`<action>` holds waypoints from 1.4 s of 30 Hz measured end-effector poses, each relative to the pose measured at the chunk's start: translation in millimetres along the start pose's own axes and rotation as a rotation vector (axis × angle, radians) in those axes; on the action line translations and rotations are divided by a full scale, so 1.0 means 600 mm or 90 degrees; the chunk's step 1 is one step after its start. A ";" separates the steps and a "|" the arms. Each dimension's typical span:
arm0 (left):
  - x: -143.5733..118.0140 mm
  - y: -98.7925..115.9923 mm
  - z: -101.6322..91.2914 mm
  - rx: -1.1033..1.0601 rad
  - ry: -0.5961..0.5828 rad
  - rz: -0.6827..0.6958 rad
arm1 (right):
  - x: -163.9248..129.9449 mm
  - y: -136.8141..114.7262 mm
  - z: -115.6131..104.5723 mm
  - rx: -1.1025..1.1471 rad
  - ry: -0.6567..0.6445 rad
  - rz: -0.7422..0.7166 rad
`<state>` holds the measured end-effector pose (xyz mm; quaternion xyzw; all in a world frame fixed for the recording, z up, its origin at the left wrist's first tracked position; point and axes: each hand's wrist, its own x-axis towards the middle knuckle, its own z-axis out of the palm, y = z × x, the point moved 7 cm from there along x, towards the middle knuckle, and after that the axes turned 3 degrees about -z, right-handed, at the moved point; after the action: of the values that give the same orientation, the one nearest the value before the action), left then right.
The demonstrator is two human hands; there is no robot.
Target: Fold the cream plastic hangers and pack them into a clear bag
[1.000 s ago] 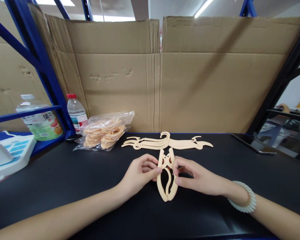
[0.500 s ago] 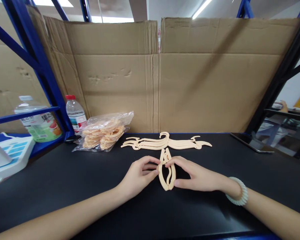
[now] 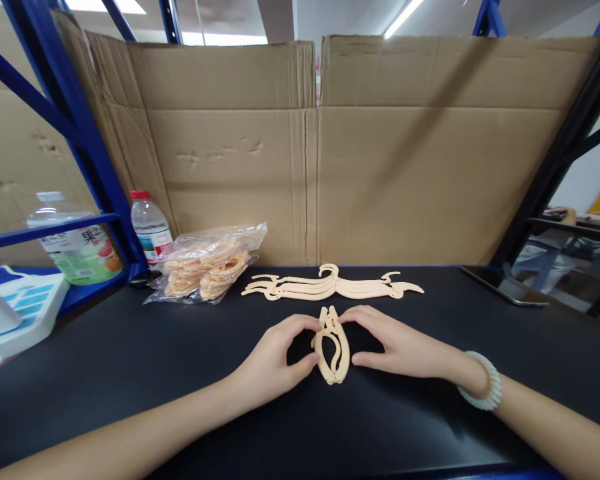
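- Fingers of both hands close on a folded hanger [image 3: 331, 345]: the left hand [image 3: 275, 357] pinches its left edge between thumb and forefinger, and the right hand [image 3: 397, 347] does the same on the right edge.
- It lies flat on the black table [image 3: 130, 360], just in front of a row of opened hangers [image 3: 333, 285].
- It looks like thin, pale cream plastic, smooth, with curved arms folded into a narrow loop; probably very light, a little springy and likely to snap at the joint if forced, so the outer edges are the safest hold.
- Left of the hanger row sits a crinkly clear bag of hangers [image 3: 207, 263], then a water bottle [image 3: 150, 227].
- Behind it stands creased cardboard [image 3: 310, 153].
- A bead bracelet [image 3: 483, 390] circles the right wrist.
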<state>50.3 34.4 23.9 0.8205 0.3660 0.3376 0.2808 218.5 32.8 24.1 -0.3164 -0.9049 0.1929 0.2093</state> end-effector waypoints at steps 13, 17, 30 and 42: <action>-0.008 -0.012 0.015 0.133 -0.080 0.028 | 0.001 -0.002 -0.007 -0.009 -0.014 -0.009; -0.009 -0.015 0.014 0.145 -0.077 0.027 | 0.002 -0.004 -0.007 0.004 -0.011 -0.032; -0.002 -0.015 0.005 0.154 -0.076 0.033 | -0.007 0.004 -0.002 -0.027 -0.073 0.004; -0.001 -0.019 0.005 0.160 -0.079 0.040 | -0.011 0.008 -0.005 -0.037 -0.100 0.024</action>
<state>47.8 39.6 13.6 0.8798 0.3611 0.2462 0.1871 227.1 32.4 22.9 -0.3235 -0.9176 0.1947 0.1243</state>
